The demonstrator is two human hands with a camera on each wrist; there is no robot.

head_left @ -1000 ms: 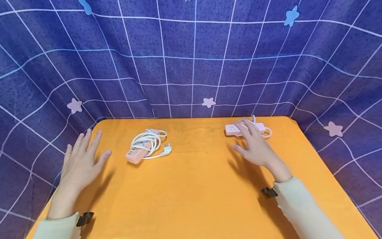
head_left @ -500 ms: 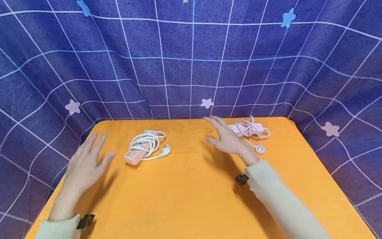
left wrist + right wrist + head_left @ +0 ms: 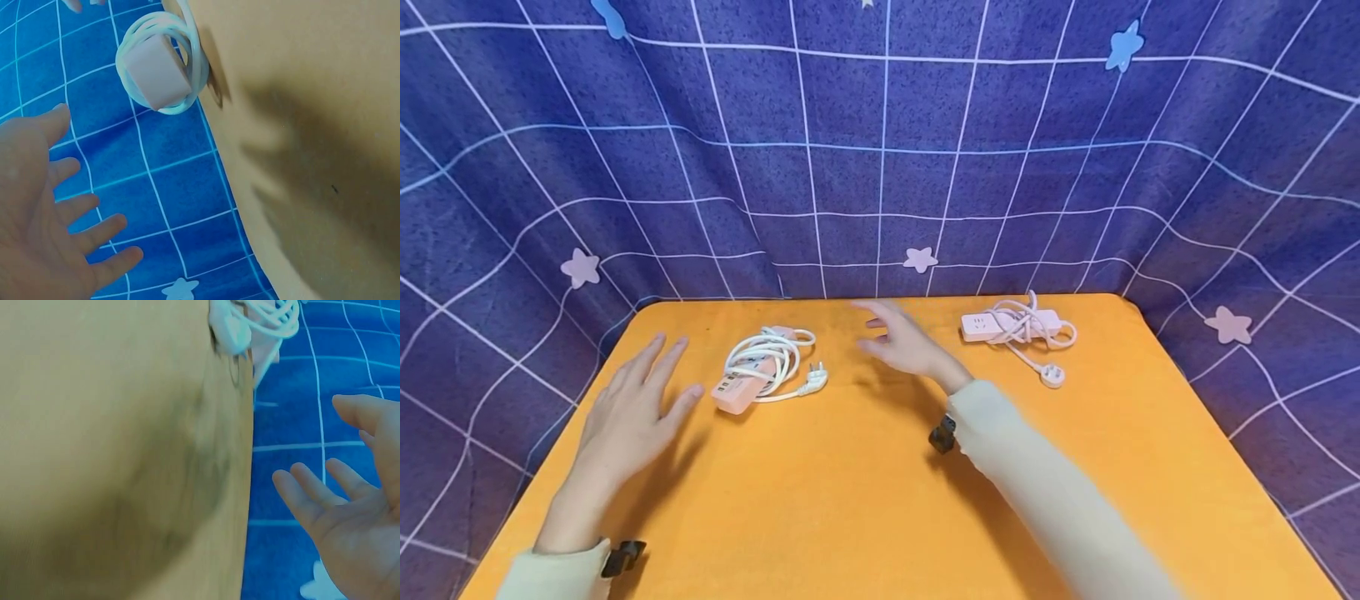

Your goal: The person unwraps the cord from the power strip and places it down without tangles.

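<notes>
At the left of the table lies a pink power strip with its white cord looped round it and the plug pointing right. My left hand hovers to its left, fingers spread and holding nothing. The right hand is above the middle of the table, right of that plug, fingers slightly bent with nothing between them. A second, paler pink power strip wrapped in its own cord lies at the back right, its round plug in front. The right wrist view shows the white cord beyond the right hand.
An orange cloth covers the table. Behind and at both sides hangs a blue curtain with white grid lines and stars, meeting the table's back edge. Small black devices sit at each wrist.
My right hand has moved left from over the paler power strip to the middle of the table, uncovering that strip and its plug. The left hand has shifted slightly right.
</notes>
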